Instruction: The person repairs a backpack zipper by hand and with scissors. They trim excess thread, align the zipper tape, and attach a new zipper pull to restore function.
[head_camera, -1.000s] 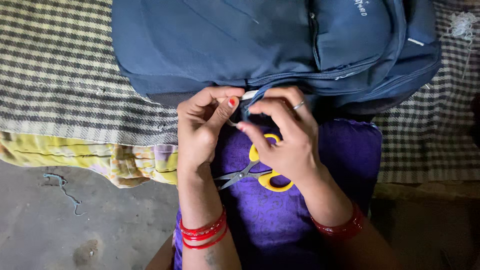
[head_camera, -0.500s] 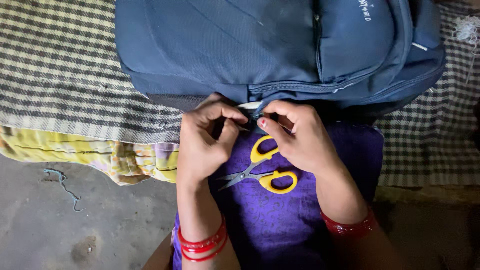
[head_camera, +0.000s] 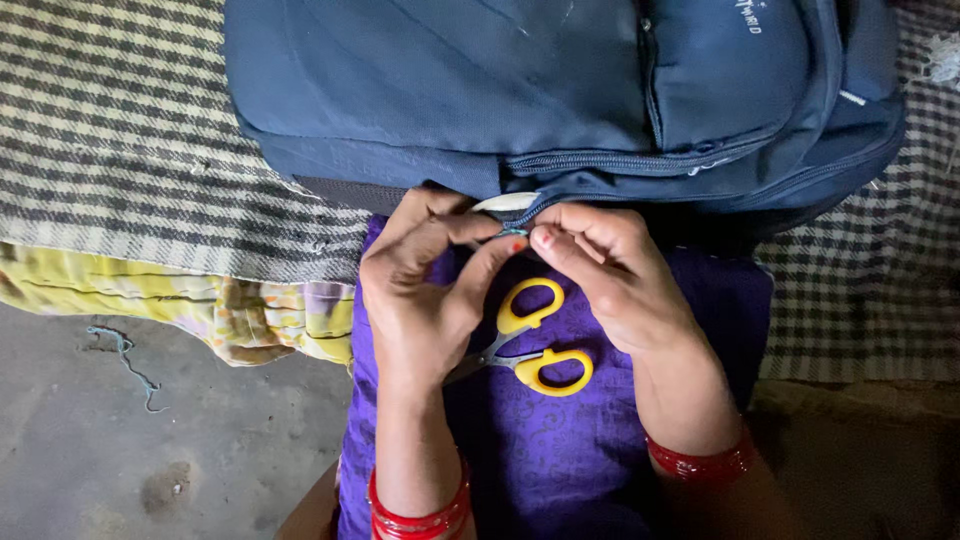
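Note:
A dark blue backpack (head_camera: 560, 90) lies on a checked blanket, its lower edge hanging over my lap. My left hand (head_camera: 425, 290) and my right hand (head_camera: 600, 270) meet at the backpack's bottom zipper (head_camera: 512, 222). Both pinch the zipper end between thumb and fingers, right beside a pale patch at the seam. Yellow-handled scissors (head_camera: 535, 345) rest loose on the purple cloth (head_camera: 560, 450) over my lap, just under my hands, their blades partly hidden by my left wrist. Red bangles ring both wrists.
The black-and-cream checked blanket (head_camera: 120, 150) covers a raised surface, with a yellow patterned sheet (head_camera: 200, 305) beneath its edge. The grey concrete floor (head_camera: 150, 440) at lower left has a bit of thread (head_camera: 125, 360) on it.
Both hands have slid up from the lap to the backpack's zipper edge and closed tighter together. The scissors stay on the purple cloth, now more exposed.

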